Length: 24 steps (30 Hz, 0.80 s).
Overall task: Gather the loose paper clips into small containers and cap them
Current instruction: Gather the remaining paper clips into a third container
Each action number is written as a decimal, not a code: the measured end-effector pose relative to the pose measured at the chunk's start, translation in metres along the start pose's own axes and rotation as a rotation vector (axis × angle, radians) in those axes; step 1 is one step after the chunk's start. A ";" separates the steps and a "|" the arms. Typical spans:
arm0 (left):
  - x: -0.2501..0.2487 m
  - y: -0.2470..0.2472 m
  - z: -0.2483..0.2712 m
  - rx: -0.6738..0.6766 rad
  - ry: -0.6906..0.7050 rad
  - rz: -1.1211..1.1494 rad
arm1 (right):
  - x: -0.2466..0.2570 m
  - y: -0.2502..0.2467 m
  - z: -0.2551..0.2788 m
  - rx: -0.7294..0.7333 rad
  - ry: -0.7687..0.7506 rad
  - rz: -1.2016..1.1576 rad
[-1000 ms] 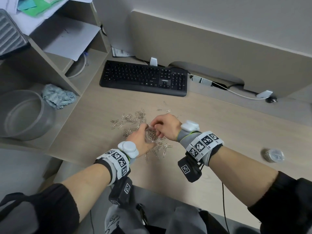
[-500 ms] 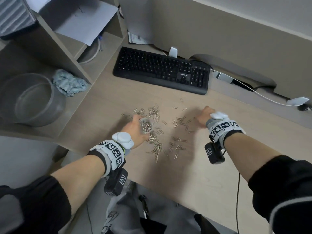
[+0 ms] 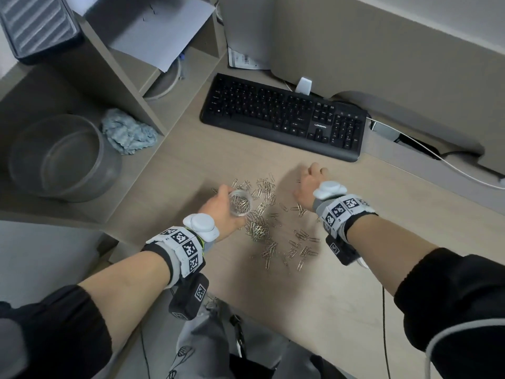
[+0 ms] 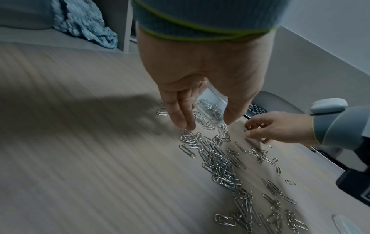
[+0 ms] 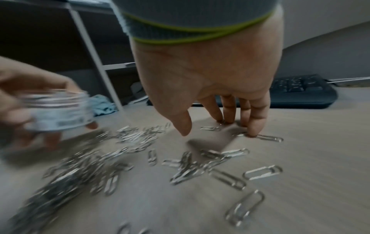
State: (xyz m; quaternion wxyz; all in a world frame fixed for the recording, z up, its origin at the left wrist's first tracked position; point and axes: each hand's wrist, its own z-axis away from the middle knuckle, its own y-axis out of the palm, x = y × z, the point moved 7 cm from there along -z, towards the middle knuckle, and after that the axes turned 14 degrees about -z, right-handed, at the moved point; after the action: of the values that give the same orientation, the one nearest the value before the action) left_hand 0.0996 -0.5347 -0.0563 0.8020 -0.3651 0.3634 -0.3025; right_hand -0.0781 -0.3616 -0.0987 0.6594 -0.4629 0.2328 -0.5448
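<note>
My left hand (image 3: 222,208) grips a small clear container (image 3: 240,205) from the side, just above the desk at the left end of the clips. Some paper clips lie inside the container (image 4: 210,109), which has no cap on. Loose paper clips (image 3: 259,228) lie in a dense pile by it and are scattered to the right (image 3: 300,246). My right hand (image 3: 311,179) reaches to the far right of the scatter. Its fingertips (image 5: 252,133) press down on clips on the desk, with the thumb held apart. It holds nothing.
A black keyboard (image 3: 284,116) lies behind the clips with a white cable (image 3: 437,157) to its right. On the left is a shelf unit (image 3: 114,77) with a clear bowl (image 3: 57,157) and a blue cloth (image 3: 127,132) on its low ledge.
My right hand has left the container and moved out to the right, down onto the far clips. The left hand has kept hold of the container.
</note>
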 end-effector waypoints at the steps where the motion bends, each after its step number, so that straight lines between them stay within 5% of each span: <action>1: -0.001 -0.001 0.001 -0.003 0.005 -0.001 | 0.002 0.007 0.006 -0.008 -0.015 -0.024; 5: -0.001 0.001 0.001 0.015 0.004 -0.021 | 0.014 0.031 0.039 0.066 -0.253 -0.005; 12: -0.002 0.008 0.010 0.028 0.038 -0.011 | -0.045 0.011 0.037 -0.015 -0.126 -0.096; 19: -0.004 0.006 0.013 0.017 0.046 -0.020 | 0.007 0.041 0.062 0.122 -0.338 -0.079; 24: 0.010 -0.002 0.020 -0.010 0.005 0.001 | 0.002 0.005 0.023 0.013 -0.277 -0.132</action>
State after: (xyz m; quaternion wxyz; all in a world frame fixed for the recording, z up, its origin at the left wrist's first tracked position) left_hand 0.1206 -0.5360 -0.0490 0.7995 -0.3681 0.3669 -0.3012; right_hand -0.0560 -0.3556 -0.0919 0.6510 -0.5438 0.1052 -0.5191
